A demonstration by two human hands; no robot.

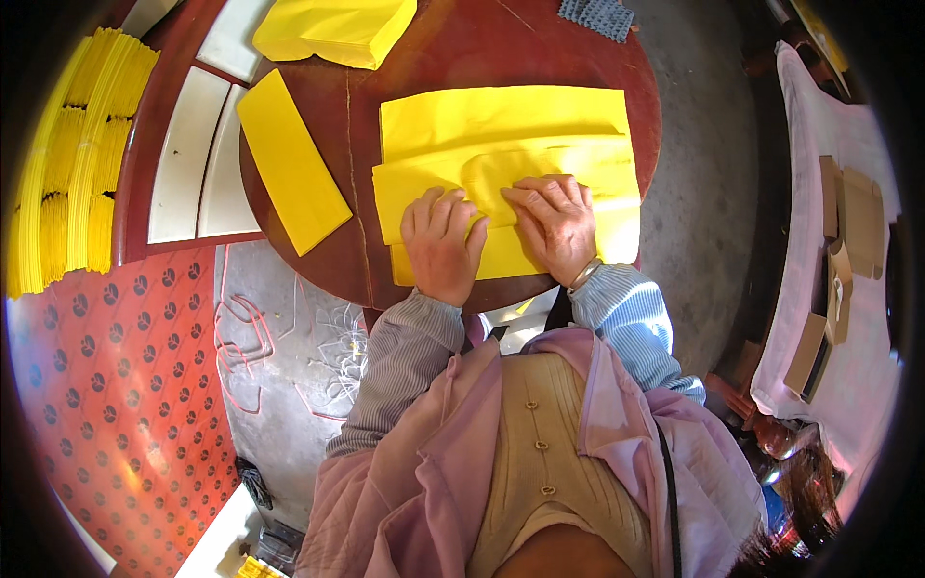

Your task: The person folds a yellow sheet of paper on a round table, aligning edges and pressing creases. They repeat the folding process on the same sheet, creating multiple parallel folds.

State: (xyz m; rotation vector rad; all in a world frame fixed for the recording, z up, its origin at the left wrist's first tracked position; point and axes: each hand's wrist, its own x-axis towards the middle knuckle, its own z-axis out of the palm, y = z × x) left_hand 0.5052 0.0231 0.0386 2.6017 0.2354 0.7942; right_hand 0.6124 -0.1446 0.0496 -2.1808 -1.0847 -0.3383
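Observation:
Folded yellow sheets (501, 111), of paper or thin cloth, lie in layers on the round red-brown table (511, 48) in front of me. Near the front of the stack, my left hand (443, 241) rests on the upper layer, fingers together and thumb apart. My right hand (554, 222) presses on the same layer farther right, its fingers stretched out over a raised, creased part. Both palms face down, and I see neither hand pinching the sheet. What lies under the palms is hidden.
A folded yellow strip (294, 164) lies left of the sheets, with a bulky yellow bundle (337, 29) behind it. Tall yellow stacks (72, 159) stand far left. A grey textured piece (597, 17) sits at the table's far edge. Open cardboard boxes (860, 222) rest on the right-hand cloth.

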